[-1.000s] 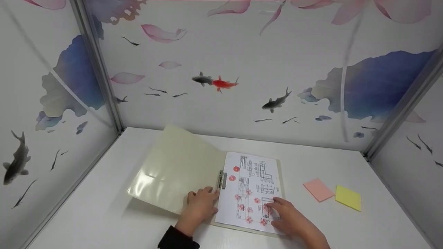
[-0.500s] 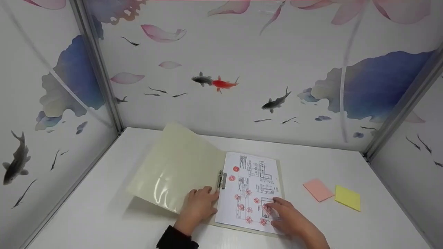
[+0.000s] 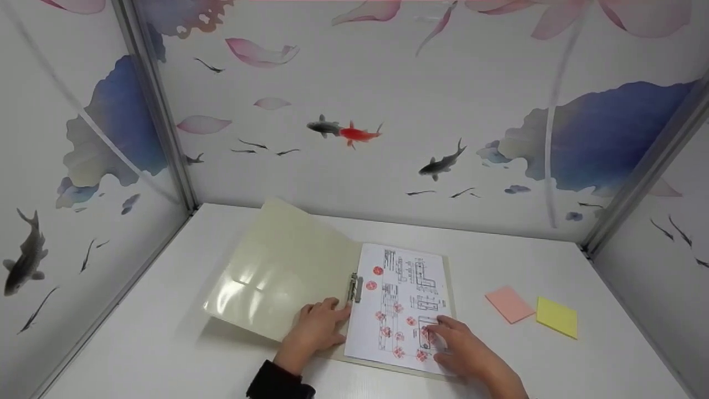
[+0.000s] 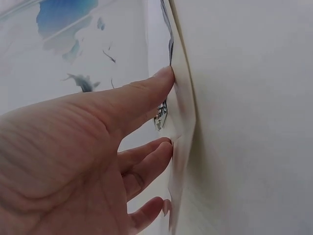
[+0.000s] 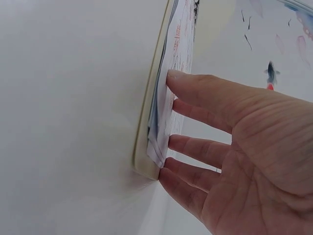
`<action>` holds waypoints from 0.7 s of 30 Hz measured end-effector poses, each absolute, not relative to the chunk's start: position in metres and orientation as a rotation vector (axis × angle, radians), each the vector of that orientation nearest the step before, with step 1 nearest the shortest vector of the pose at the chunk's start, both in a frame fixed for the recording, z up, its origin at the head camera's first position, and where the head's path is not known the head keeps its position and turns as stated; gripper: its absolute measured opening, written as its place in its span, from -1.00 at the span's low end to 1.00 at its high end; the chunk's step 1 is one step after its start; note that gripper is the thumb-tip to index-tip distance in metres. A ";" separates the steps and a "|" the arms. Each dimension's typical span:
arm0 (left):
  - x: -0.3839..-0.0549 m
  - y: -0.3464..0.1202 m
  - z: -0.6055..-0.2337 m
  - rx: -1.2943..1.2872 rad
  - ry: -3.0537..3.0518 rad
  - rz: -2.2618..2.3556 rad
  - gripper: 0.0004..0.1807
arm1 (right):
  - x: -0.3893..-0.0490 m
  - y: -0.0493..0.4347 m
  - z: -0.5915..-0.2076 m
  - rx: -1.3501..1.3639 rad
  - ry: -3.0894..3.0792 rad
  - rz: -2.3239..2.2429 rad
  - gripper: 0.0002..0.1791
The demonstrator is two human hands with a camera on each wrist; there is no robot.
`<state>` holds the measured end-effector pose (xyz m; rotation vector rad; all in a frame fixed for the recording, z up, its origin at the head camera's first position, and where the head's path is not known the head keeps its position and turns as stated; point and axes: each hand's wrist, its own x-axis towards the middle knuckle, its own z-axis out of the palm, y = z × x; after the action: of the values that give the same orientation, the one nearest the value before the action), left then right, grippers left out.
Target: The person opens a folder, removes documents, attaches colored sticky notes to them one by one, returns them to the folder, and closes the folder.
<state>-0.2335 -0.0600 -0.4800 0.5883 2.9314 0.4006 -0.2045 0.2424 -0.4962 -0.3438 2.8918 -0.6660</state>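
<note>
A pale cream folder (image 3: 288, 260) lies spread on the table, its cover tilted up on the left. A metal clip (image 3: 354, 288) at its spine sits at the left edge of a stack of papers (image 3: 399, 288) with printed drawings and red stamps. My left hand (image 3: 316, 330) rests its fingertips on the folder near the spine, just below the clip; the left wrist view shows the fingers apart, touching the surface. On the lower right of the papers my right hand (image 3: 465, 349) rests its fingertips, spread and pinching nothing, as the right wrist view shows.
A pink sticky-note pad (image 3: 509, 304) and a yellow sticky-note pad (image 3: 556, 317) lie on the white table (image 3: 598, 360), right of the folder. Printed wall panels (image 3: 388, 177) enclose the table at the back and sides.
My left hand has shifted slightly left and toward me on the folder. The folder cover has wobbled a little, while the right hand and papers have stayed put.
</note>
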 end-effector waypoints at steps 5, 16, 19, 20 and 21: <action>-0.236 -0.061 -0.477 0.598 2.902 0.387 -0.25 | -0.205 0.243 -0.496 -0.342 2.884 -0.674 -0.44; -0.235 -0.054 -0.477 0.501 3.043 0.398 -0.05 | -0.204 0.244 -0.495 -0.389 2.888 -0.696 -0.45; -0.234 -0.051 -0.478 0.434 3.072 0.455 -0.04 | -0.203 0.242 -0.495 -0.356 2.879 -0.692 -0.45; -0.233 -0.050 -0.479 0.416 3.082 0.465 -0.03 | -0.203 0.242 -0.495 -0.354 2.880 -0.689 -0.45; -0.233 -0.049 -0.479 0.402 3.092 0.472 -0.03 | -0.203 0.241 -0.495 -0.349 2.880 -0.684 -0.45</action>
<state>-0.2331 -0.0490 -0.4793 0.4018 3.0919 0.4722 -0.2034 0.2407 -0.4948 -0.3491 2.8798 -0.6839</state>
